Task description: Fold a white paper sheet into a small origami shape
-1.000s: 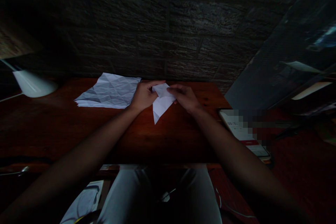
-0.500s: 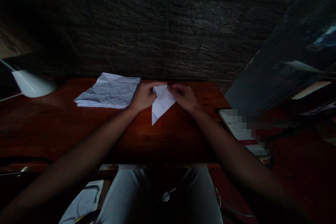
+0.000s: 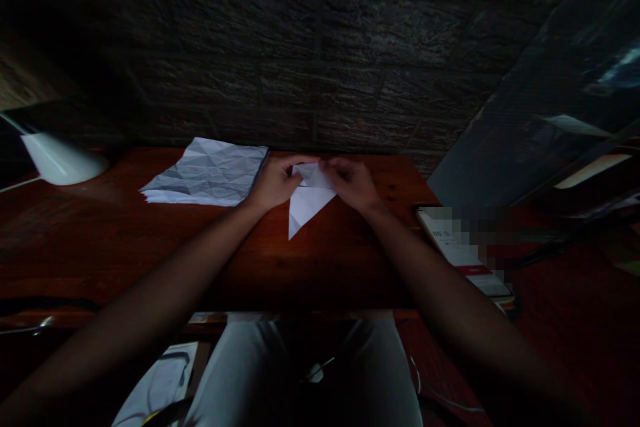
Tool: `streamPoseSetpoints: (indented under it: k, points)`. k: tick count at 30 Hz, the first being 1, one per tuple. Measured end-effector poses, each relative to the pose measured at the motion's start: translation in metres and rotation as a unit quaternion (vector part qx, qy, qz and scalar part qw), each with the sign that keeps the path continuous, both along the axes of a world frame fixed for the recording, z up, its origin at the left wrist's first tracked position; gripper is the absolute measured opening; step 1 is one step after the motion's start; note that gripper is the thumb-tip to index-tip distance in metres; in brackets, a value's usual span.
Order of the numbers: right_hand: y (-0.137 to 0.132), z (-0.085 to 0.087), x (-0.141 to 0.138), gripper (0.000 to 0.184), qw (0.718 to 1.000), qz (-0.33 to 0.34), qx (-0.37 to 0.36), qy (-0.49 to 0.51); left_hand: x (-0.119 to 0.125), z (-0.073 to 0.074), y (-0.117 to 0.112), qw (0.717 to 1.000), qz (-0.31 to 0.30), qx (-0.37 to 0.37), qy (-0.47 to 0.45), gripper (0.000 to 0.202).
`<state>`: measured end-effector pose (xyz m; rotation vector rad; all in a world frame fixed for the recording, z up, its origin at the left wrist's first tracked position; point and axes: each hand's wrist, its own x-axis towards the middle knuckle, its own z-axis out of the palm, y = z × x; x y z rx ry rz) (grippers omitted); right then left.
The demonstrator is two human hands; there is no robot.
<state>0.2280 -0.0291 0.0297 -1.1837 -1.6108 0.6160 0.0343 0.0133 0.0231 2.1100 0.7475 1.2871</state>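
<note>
White paper [image 3: 306, 203], reddish-brown table [image 3: 150, 240]

A stack of creased white sheets [image 3: 207, 173] lies on the reddish wooden desk [image 3: 150, 240], near its back edge under the dark brick wall [image 3: 320, 47]. A white lamp shade [image 3: 60, 160] sits far left; at right lies what may be a phone [image 3: 465, 253], partly blurred

dim | lamp [image 3: 60, 159] lights desk from left | edges dark, curved

Creased sheets [image 3: 207, 173] lie left of folded paper [image 3: 306, 203].
</note>
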Motion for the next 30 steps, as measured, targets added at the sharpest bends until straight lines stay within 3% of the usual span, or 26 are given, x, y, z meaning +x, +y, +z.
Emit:
streamPoseSetpoints:
  k: [9,15,25,30]
  points:
    - [0.003,-0.001,0.002,0.034,0.999,0.045,0.008,0.026,0.005,-0.001,-0.001,0.997,0.048,0.014,-0.053,0.020]
    - [0.001,0.000,0.001,0.033,0.995,0.052,-0.052,0.072,0.008,0.003,0.000,0.990,0.105,0.001,-0.099,0.009]
    - [-0.006,0.009,-0.008,0.045,0.982,0.123,-0.056,0.134,0.005,0.008,0.003,0.975,0.119,-0.100,-0.158,0.018]
    - [-0.001,0.001,-0.007,0.052,0.983,0.103,-0.057,0.138,0.006,0.007,0.002,0.964,0.110,-0.152,-0.189,0.021]
